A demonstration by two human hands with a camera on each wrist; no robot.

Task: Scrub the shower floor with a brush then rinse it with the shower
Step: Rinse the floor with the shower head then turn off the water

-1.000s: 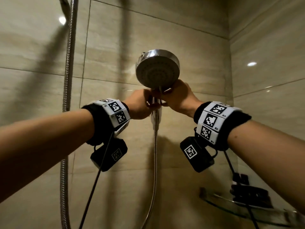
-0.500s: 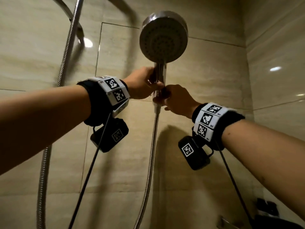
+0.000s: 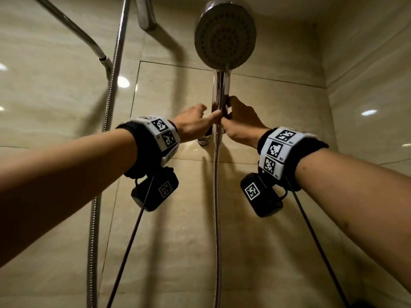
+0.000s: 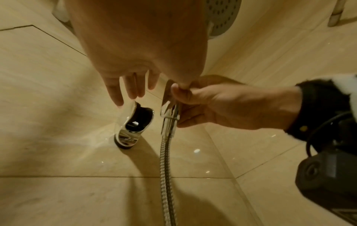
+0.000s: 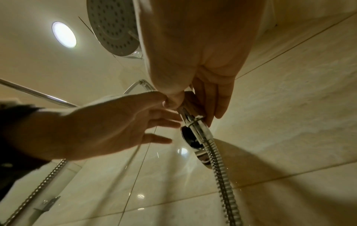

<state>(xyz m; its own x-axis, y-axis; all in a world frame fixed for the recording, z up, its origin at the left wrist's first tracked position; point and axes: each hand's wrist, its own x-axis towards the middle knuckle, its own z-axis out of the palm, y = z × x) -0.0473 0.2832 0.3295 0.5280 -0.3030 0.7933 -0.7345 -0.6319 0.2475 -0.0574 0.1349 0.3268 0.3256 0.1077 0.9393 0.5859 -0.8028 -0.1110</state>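
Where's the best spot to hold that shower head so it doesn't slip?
Probably the straight chrome handle below the round shower head, just above where the hose joins. It is slim enough for fingers to wrap around. Come from the right side, as the right hand does; the wall holder sits left.

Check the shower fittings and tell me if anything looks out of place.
The handheld shower head is out of its wall holder: the chrome cradle stands empty beside the handle. The right hand grips the handle base, and the left hand has its fingers spread by the holder. No damage or spill shows.
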